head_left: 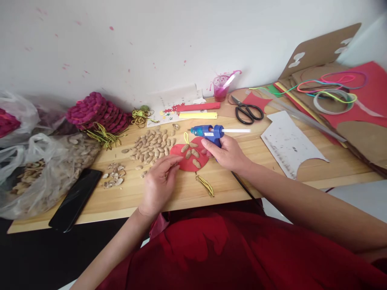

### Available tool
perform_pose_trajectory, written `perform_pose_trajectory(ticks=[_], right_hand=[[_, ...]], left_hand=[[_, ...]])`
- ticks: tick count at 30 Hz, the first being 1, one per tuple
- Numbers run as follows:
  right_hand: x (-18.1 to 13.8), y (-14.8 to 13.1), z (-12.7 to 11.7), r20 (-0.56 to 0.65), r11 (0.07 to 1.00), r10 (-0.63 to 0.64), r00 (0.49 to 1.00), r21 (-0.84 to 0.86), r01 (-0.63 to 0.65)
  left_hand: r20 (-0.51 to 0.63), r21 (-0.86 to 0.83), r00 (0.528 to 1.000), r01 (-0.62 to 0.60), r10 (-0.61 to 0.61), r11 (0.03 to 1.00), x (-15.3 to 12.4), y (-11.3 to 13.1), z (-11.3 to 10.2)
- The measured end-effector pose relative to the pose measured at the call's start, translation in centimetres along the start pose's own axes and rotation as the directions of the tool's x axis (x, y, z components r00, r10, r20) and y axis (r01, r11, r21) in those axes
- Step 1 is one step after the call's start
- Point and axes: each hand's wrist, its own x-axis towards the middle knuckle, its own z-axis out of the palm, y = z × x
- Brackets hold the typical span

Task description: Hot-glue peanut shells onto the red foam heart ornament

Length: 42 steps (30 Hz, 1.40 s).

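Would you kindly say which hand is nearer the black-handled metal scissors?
Right: the right hand is in front of the scissors, slightly left; the left hand lies farther left.

A flat red disc (186, 164) bears peanuts (195, 153) near a blue glue gun (217, 135).

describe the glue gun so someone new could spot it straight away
On the wooden table, find the red disc with peanuts on it. The right hand beside it grips the glue gun. Unlike the black-handled scissors farther back, it is mostly blue, with a white stick jutting from its rear.
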Motion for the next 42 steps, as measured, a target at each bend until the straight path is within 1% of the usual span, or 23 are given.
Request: perform_pose_trajectory(ticks=[2,4,6,8,10,14,16,18,20,22,24,27,30,32,34,37,40,42], right_hand=[[0.0,0.1,0.0,0.009,1.000,0.006,1.000,0.021,-0.006],[0.1,0.3,0.0,0.012,0.999,0.002,1.000,0.039,-0.002],[0.1,0.5,0.1,0.003,0.999,-0.016,1.000,0.046,0.016],[0.1,0.7,0.2,-0.006,0.998,-0.033,0.999,0.050,0.034],[0.1,0.7,0.2,-0.004,0.998,-0.039,0.999,0.049,0.040],[0.1,0.2,0.0,0.003,0.998,-0.057,0.998,0.018,0.057],[0.1,0.0,0.0,0.000,0.998,-0.066,0.998,0.008,0.066],[0.0,-0.1,-0.1,0.002,0.998,-0.062,0.998,0.002,0.062],[0.0,0.0,-0.1,0.009,0.999,-0.046,0.999,0.003,0.046],[0.0,0.1,0.0,0.011,0.999,-0.034,0.999,0.010,0.034],[0.0,0.2,0.0,0.005,0.999,-0.028,1.000,0.017,0.028],[-0.1,0.2,0.0,-0.001,1.000,-0.022,1.000,0.014,0.022],[-0.1,0.2,0.0,0.006,1.000,-0.021,1.000,0.008,0.021],[0.0,0.2,-0.1,0.011,1.000,-0.031,0.999,0.003,0.031],[-0.1,0.1,-0.1,0.007,0.999,-0.045,0.999,0.002,0.045],[-0.1,0.0,-0.1,0.001,0.998,-0.057,0.998,0.008,0.057],[-0.1,-0.1,-0.1,0.007,0.998,-0.058,0.998,0.010,0.058],[-0.2,-0.1,-0.1,0.009,0.998,-0.060,0.998,0.017,0.060]], left_hand=[[0.017,-0.044,1.000,0.020,-0.019,0.999,0.2,0.2,0.2],[0.044,-0.019,0.999,-0.024,0.025,1.000,0.3,0.2,0.3],[0.083,0.032,0.990,-0.119,0.116,0.992,0.1,-0.1,0.5],[0.125,0.069,0.969,-0.223,0.214,0.972,-0.2,-0.5,0.6],[0.147,0.094,0.951,-0.288,0.272,0.953,-0.5,-0.8,0.7],[0.186,0.144,0.941,-0.309,0.282,0.940,-0.7,-0.5,0.9],[0.187,0.155,0.953,-0.269,0.239,0.951,-0.5,0.0,1.0],[0.151,0.145,0.977,-0.174,0.152,0.974,-0.2,0.3,1.0],[0.118,0.096,0.992,-0.059,0.048,0.994,0.1,0.4,0.9],[0.097,0.036,0.995,0.033,-0.036,0.999,0.3,0.3,0.9],[0.070,0.008,0.994,0.088,-0.089,0.996,0.3,0.3,0.8],[0.031,0.048,0.995,0.098,-0.099,0.994,0.4,0.3,0.5],[0.029,0.095,0.997,0.075,-0.078,0.993,0.7,0.4,0.2],[0.049,0.128,0.996,0.069,-0.075,0.989,1.0,0.4,0.0],[0.092,0.166,0.992,0.074,-0.090,0.983,1.2,0.4,-0.1],[0.161,0.230,0.977,0.101,-0.140,0.968,1.7,0.6,-0.2],[0.188,0.299,0.965,0.123,-0.185,0.946,2.4,1.1,-0.2],[0.188,0.307,0.958,0.153,-0.217,0.939,2.9,1.5,-0.2]])
